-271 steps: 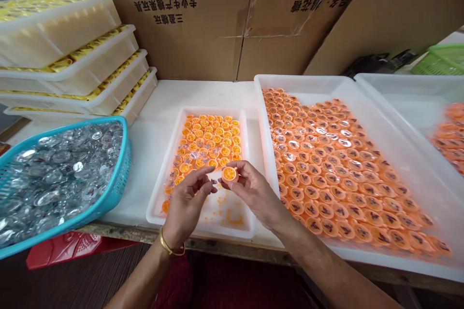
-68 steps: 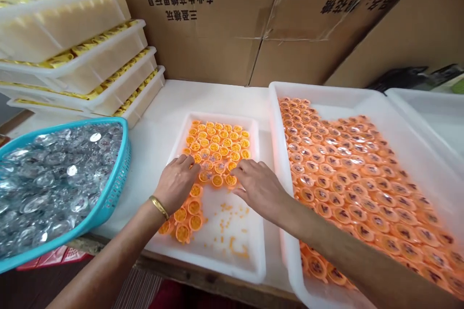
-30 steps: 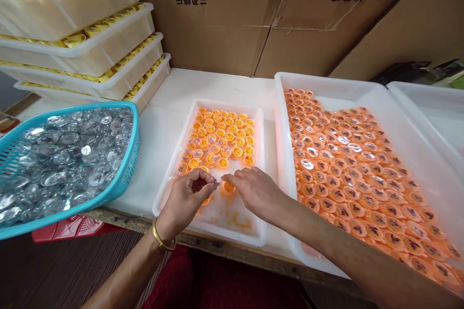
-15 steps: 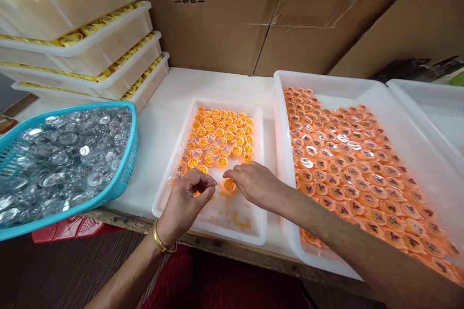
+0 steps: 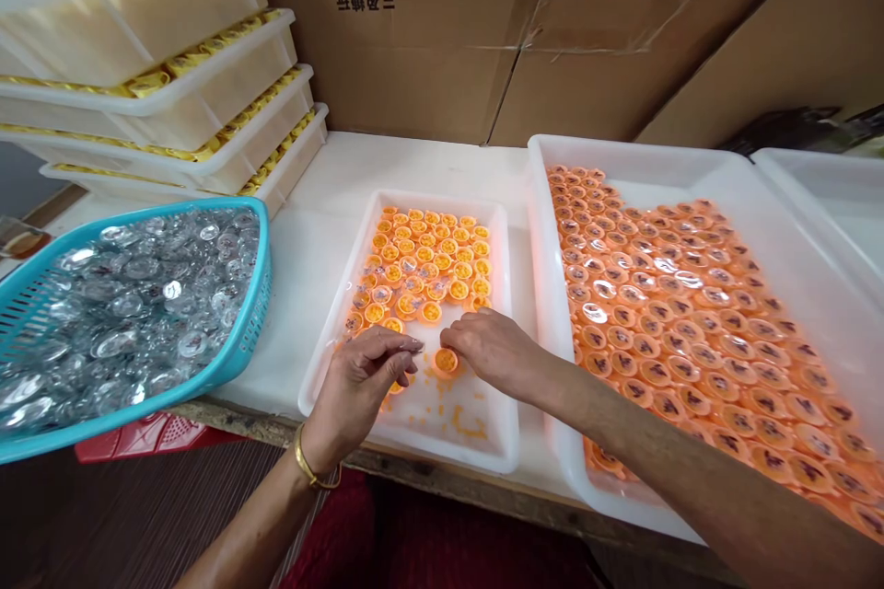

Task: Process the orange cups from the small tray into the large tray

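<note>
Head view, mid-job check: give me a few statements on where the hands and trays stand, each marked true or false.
1. The right hand touches a single orange cup in the small tray. True.
2. The left hand reaches into the blue basket. False: it is over the small tray, thumb and forefinger pinched together.
3. The large tray holds yellow pieces. False: its rows are orange.
4. The stacked trays stand at the far left. True.
</note>
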The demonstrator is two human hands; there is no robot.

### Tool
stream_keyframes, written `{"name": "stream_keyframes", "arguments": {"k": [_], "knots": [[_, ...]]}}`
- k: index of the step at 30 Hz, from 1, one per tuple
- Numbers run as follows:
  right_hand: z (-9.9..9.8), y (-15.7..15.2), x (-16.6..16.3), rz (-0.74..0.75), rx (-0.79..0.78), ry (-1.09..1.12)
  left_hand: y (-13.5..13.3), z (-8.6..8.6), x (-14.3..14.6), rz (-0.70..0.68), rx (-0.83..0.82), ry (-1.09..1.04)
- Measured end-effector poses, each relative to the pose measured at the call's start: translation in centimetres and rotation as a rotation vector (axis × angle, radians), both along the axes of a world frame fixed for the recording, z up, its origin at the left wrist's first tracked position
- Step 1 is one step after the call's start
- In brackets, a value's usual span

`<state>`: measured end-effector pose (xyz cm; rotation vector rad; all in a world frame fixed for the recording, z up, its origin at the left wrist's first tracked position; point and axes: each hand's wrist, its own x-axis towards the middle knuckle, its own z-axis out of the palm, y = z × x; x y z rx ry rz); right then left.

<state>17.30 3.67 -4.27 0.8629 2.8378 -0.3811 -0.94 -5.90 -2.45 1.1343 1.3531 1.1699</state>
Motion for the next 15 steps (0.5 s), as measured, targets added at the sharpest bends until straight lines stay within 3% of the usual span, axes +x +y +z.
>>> {"name": "stream_keyframes", "arguments": {"k": [4,8,11,15], "knots": [[0.0,0.1,0.1,-0.049,-0.028,0.051,-0.2,-0.1,0.1,0.032,-0.048,-0.034],[1.0,-0.4,0.2,-0.21,-0.186,0.189,-0.4,0.1,-0.2,0.086,-0.08,-0.018],[2.1,-1.3,0.4,-0.32,-0.282,0.313,-0.5,0.7,-0.5,0.076,0.028,0.158],[2.5,-2.2,0.6,-0.368,-0.28,0.426,-0.5,1.6,-0.7,0.031,0.205,0.372]]}}
